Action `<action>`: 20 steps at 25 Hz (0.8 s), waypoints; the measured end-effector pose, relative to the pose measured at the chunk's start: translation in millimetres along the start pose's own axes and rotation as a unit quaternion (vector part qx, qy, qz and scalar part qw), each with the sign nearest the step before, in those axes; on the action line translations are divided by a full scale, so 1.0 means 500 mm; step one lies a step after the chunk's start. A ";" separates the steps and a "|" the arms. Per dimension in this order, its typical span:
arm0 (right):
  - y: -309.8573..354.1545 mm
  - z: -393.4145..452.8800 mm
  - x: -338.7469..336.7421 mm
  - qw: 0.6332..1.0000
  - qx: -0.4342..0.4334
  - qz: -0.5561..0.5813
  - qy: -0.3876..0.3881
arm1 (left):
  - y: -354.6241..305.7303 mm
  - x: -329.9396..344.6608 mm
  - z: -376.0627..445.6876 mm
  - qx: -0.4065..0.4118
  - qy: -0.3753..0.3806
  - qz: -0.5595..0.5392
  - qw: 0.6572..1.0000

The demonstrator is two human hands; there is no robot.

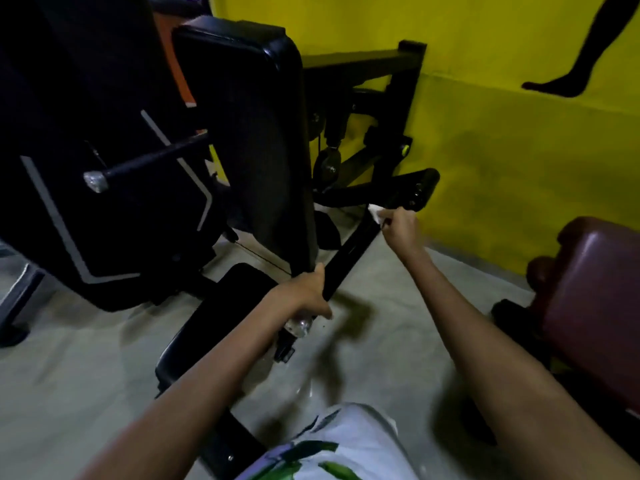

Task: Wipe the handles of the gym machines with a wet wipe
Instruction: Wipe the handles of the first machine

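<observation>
A long black handle bar (353, 247) of a gym machine runs from lower left up to a padded roller (420, 190) near the yellow wall. My left hand (306, 292) grips the bar's lower end, just above its wrapped silvery tip (298, 326). My right hand (401, 230) pinches a white wet wipe (375, 212) and presses it against the upper part of the same bar, just below the roller.
The machine's tall black back pad (249, 133) and seat (221, 317) stand to the left. A second handle with a silvery end cap (95, 181) juts out on the far left. A dark red padded bench (595, 306) sits at the right. Grey floor lies below.
</observation>
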State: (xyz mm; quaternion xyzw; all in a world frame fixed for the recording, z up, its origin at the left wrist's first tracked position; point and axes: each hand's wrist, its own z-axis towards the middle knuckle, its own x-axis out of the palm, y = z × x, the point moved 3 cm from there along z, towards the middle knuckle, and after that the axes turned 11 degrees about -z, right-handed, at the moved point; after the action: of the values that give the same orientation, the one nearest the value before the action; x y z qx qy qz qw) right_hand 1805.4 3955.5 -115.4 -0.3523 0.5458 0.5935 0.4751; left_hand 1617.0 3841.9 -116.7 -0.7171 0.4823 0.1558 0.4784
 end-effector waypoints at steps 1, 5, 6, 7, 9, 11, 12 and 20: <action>0.015 -0.033 -0.004 1.000 -0.017 -0.012 -0.002 | 0.001 0.000 -0.003 0.014 -0.003 0.005 1.000; 0.049 -0.113 -0.010 0.999 -0.039 -0.021 -0.012 | 0.012 0.005 -0.006 0.040 -0.046 -0.055 0.997; 0.058 -0.125 -0.006 0.999 -0.031 -0.023 -0.007 | 0.017 0.009 -0.007 0.042 -0.053 -0.081 0.994; 0.069 -0.137 -0.005 1.000 -0.022 -0.022 -0.001 | 0.024 0.013 -0.008 0.045 -0.059 -0.101 0.992; 0.090 -0.164 -0.006 0.999 -0.026 -0.019 -0.003 | 0.035 0.018 -0.008 0.041 -0.063 -0.127 0.989; 0.113 -0.199 -0.010 0.999 -0.039 -0.019 -0.011 | 0.038 0.019 -0.008 0.035 -0.060 -0.132 0.989; 0.123 -0.218 -0.013 0.999 -0.041 -0.014 -0.018 | 0.037 0.019 -0.011 0.034 -0.063 -0.126 0.989; 0.169 -0.367 -0.036 0.996 -0.002 0.085 -0.022 | 0.027 0.009 -0.074 0.136 -0.105 -0.120 0.978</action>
State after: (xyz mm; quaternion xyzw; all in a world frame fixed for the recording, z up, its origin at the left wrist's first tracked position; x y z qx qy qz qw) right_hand 1712.2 3776.2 -100.8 -0.2927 0.5619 0.6406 0.4339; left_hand 1598.9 3807.3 -108.9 -0.6776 0.3564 0.1052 0.6346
